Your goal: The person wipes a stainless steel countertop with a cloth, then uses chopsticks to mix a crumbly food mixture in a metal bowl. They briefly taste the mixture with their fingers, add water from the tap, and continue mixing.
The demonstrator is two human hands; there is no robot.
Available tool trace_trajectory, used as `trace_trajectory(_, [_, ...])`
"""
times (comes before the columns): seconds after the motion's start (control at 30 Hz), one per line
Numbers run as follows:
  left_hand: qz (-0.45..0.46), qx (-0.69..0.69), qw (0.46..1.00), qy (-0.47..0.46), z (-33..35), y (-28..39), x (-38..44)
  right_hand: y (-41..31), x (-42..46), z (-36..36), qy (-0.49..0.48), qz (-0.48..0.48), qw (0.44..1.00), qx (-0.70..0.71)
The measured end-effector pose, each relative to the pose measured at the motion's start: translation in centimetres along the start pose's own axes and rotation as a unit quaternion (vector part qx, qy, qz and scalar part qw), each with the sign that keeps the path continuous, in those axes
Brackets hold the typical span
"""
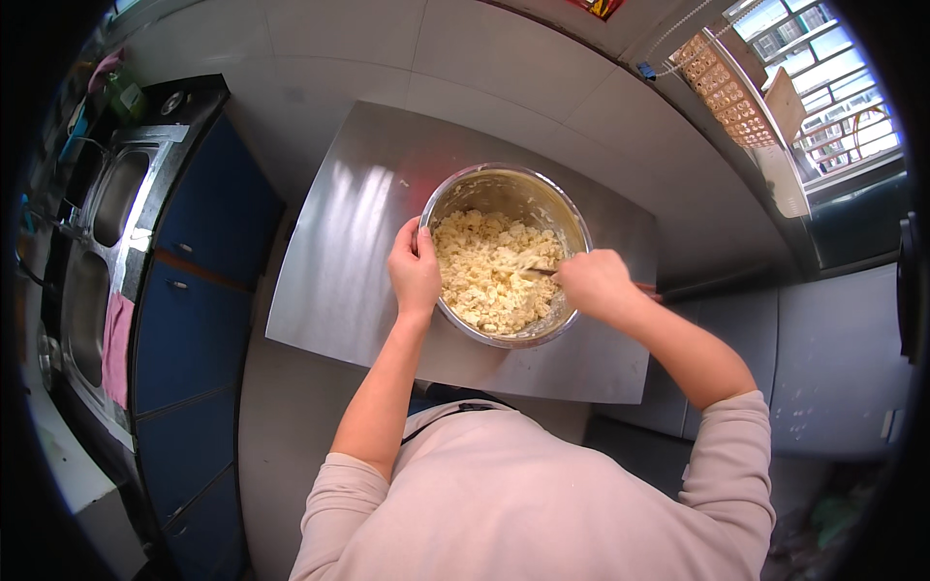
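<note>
A deep stainless steel mixing bowl [510,340] stands tilted towards me on a metal-topped table [327,269]. Crumbly, pale yellow dough [494,276] covers its bottom. My left hand [416,270] grips the bowl's left rim, thumb over the edge. Over the right rim, my right hand [592,282] is closed around a thin utensil, perhaps chopsticks; its dark end reaches into the dough and its reddish-brown end [645,289] sticks out behind the hand. Blur and dough hide the utensil's tip. Bits of dough cling to the bowl's inner wall.
A tiled wall [349,72] runs behind the table. To the left are a double sink [120,196], a pink cloth [118,348] over its edge and blue cabinets [192,334]. A grey cabinet or appliance [835,348] stands right, below a barred window [835,94]. A small crumb lies on the table.
</note>
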State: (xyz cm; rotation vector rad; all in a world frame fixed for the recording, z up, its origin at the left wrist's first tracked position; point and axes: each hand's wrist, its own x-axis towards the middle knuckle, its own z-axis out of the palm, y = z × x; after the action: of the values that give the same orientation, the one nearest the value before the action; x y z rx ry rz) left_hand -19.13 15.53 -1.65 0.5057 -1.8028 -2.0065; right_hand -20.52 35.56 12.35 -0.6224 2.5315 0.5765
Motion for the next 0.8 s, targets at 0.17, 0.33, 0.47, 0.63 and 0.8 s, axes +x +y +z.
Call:
trace_trajectory(0.17, [-0.046, -0.033, 0.998, -0.01, 0.9, -0.5, 0.4, 2.7, 5.1, 3.2, 0.06, 0.084, 0.995, -0.003])
trace_trajectory(0.33, [-0.04, -0.037, 0.999, 0.003, 0.9, -0.1, 0.0, -6.9, 4.1, 2.2, 0.07, -0.012, 0.997, 0.036])
trace_trajectory(0.47, [-0.021, 0.0, 1.0, 0.002, 0.5, 0.1, 0.1, -2.5, 0.0, 0.5, 0.005, -0.037, 0.999, 0.008])
trace_trajectory(0.63, [-0.029, 0.021, 0.999, -0.023, 0.4, 0.6, 0.0, 2.3, 4.0, 1.0, 0.084, 0.067, 0.994, -0.015])
trace_trajectory(0.8, [0.0, 0.013, 1.0, -0.025, 0.9, 0.0, 0.0, -5.2, 8.2, 2.6, 0.052, 0.028, 0.995, 0.081])
